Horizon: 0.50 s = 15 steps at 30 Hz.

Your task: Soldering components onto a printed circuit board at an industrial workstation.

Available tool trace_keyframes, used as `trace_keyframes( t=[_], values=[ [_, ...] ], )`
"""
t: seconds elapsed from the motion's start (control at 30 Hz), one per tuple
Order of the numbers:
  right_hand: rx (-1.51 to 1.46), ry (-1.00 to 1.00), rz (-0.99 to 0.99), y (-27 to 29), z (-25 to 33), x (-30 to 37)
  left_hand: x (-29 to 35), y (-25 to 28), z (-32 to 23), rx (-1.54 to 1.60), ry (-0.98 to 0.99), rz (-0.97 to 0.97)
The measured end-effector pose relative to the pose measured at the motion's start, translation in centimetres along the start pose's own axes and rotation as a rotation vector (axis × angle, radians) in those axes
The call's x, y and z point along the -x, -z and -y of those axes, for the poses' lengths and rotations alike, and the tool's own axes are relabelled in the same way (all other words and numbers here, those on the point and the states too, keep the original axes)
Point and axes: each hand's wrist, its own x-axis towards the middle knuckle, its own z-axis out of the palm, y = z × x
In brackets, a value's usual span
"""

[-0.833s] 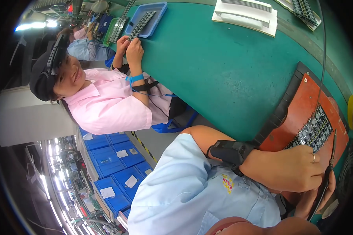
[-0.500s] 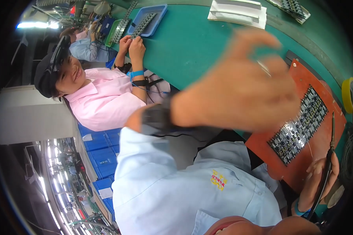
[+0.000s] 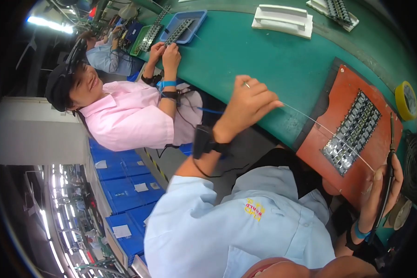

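Note:
My left hand is closed, off the left side of the orange-red work mat, pinching a thin silvery wire that looks like solder. The wire runs taut across the mat to my right hand, whose thumb and finger grip its other end. That same hand also holds a soldering iron, its tip pointing toward the far side. Under the wire, a panel of small circuit boards lies on the mat. A short metallic glint shows at my left fingers; I cannot tell what it is.
Yellow tape roll sits right of the mat. White holders stand farther back on the green table. At left, a co-worker in pink handles a board strip over a blue tray. Blue bins stand behind.
My left hand has swung left, away from above the circuit panel. The wire now stretches straight between both hands. My right hand keeps the soldering iron and has shifted slightly.

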Motion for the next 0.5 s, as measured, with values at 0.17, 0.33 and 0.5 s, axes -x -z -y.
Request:
trace_keyframes(
  t=[0.17,0.33,0.5],
  values=[
    [0.073,0.035,0.008,-1.4,0.5,0.2,2.0,-1.8,-1.5,0.271,0.23,-0.039],
    [0.051,0.027,0.0,-1.1,1.3,2.7,-1.9,1.4,-6.3,0.382,0.089,-0.133],
    [-0.008,0.001,0.005,-1.0,2.6,3.3,-6.9,1.7,-15.3,0.69,-0.184,-0.239]
  ],
)
